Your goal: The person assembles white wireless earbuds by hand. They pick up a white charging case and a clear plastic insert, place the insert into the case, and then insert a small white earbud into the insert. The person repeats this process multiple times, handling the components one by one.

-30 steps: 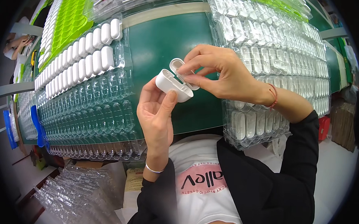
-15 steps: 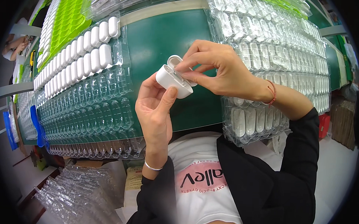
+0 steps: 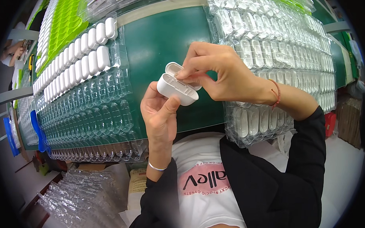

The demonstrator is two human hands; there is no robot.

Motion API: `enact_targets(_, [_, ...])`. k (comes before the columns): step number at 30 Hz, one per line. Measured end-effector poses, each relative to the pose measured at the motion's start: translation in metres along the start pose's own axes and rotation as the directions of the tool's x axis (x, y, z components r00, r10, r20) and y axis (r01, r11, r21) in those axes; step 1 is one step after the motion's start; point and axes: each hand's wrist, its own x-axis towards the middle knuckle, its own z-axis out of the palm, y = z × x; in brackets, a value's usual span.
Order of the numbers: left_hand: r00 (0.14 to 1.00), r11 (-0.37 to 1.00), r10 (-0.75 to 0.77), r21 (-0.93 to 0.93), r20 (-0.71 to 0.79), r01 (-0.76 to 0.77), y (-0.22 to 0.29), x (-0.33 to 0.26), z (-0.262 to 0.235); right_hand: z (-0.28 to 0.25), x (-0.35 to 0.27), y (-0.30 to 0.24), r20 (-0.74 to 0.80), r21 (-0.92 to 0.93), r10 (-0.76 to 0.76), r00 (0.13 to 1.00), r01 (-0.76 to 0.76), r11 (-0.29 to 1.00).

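Observation:
A small white earbud charging case (image 3: 178,89) with its lid flipped up is held above the green tabletop. My left hand (image 3: 160,111) grips its body from below, thumb on the near face and fingers behind. My right hand (image 3: 216,69) is closed in a pinch at the inside of the raised lid (image 3: 174,68), by the hinge. Whatever its fingertips may hold there is too small to make out. To the left, rows of closed white cases (image 3: 97,59) stand in a clear blister tray (image 3: 90,106), whose nearer pockets hold none.
Stacked clear trays with white shell pieces (image 3: 273,53) cover the right side of the green table (image 3: 163,37). Lime-green trays (image 3: 67,21) lie at the far left, near a blue clip-like piece (image 3: 38,129). Clear plastic trays (image 3: 83,195) are piled below the table. Another person's hands (image 3: 16,52) show far left.
The case has tilted, so its opening and the inside of its lid face me more. My right fingertips remain at the lid. The whole view has shifted slightly.

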Motion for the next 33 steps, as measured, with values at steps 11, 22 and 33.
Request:
enact_targets(11, [0.977, 0.981, 0.183, 0.084, -0.109, -0.174, 0.010, -0.004, 0.013, -0.012, 0.007, -0.018, 0.104, 0.130, -0.046, 0.994, 0.032, 0.991])
enact_targets(22, [0.995, 0.977, 0.088, 0.201, -0.045, -0.077, -0.006, -0.007, 0.008, -0.036, 0.051, -0.007, 0.005, -0.157, 0.183, 0.983, -0.180, 0.971])
enact_targets(33, [0.991, 0.937, 0.102, 0.325, 0.086, -0.125, -0.012, -0.005, 0.008, -0.146, 0.165, 0.087, -0.364, -0.628, -0.019, 0.931, -0.230, 0.744])
